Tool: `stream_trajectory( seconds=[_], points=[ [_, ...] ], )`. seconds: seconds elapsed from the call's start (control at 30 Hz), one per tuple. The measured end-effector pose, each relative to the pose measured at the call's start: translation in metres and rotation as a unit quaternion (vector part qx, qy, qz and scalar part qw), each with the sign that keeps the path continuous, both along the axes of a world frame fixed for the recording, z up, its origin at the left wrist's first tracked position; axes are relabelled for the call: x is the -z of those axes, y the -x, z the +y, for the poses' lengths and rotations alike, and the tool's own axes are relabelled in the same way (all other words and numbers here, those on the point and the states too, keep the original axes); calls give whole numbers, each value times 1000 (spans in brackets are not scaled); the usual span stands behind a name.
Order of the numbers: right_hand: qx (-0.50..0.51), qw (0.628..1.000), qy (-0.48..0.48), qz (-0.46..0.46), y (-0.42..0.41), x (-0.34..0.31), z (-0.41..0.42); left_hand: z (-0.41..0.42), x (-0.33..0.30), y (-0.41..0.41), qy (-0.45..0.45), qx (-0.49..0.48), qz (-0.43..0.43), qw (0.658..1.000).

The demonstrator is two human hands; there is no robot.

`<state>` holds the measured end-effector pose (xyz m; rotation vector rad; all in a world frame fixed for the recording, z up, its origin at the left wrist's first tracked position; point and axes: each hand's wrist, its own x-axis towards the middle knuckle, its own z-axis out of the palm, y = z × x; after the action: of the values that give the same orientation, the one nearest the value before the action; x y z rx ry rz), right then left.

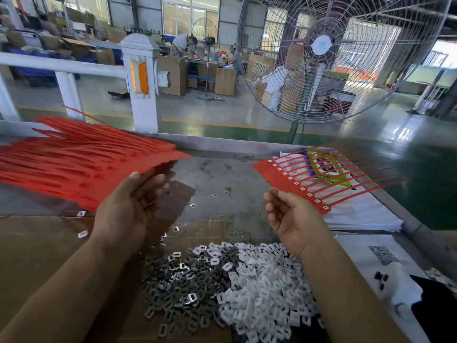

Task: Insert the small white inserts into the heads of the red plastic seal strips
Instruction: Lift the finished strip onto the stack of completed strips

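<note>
Head view, fan (321, 45) behind table (222, 174)

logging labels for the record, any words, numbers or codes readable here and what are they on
No text can be read.
White sheet: a QR-like code, too blurred to scan.
Colourful printed bag under the red seal strips: print too blurred to read.

A large factory hall has a glossy green floor (222, 112) with yellow lines. A big caged pedestal fan (321, 45) stands close by, beside a white railing post (142, 78). Daylight enters through rear windows (188, 13) above stacked cardboard boxes (222, 80).
</note>
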<state>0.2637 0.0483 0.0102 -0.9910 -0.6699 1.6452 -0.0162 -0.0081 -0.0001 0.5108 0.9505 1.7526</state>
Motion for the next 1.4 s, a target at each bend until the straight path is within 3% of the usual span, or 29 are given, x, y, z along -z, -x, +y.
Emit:
stream_trajectory(
  seconds=[0.17, 0.23, 0.4, 0.73, 0.93, 1.07, 1.2, 1.3, 1.4],
  points=[
    [-93, 994, -35, -39, 9, 0, -7, -10, 1, -30, -3, 132, 183, 974],
    [-138, 988, -27, -57, 16, 0, -11, -16, 1, -38, -18, 171, 213, 962],
    [-168, 984, 22, -55, 28, -2, -17, -21, -4, -56, -124, 159, 155, 967],
    [-287, 950, -32, -117, 27, -1, -19, -32, -16, -55, -149, 340, 98, 923],
    [-204, 973, -43, -97, 22, 1, -17, -32, -20, -52, -154, 343, 77, 923],
    [-72, 993, -34, -86, 9, -1, -8, -23, -14, -40, -138, 296, 113, 938],
    [4, 980, -82, -182, -4, 2, -1, -18, -2, -35, -75, 145, 181, 970],
    [19, 953, -124, -277, -5, 6, 0, -17, 7, -31, -16, 128, 224, 966],
    [30, 938, -142, -316, -4, 8, 1, -15, 9, -31, -12, 119, 219, 968]
  ],
)
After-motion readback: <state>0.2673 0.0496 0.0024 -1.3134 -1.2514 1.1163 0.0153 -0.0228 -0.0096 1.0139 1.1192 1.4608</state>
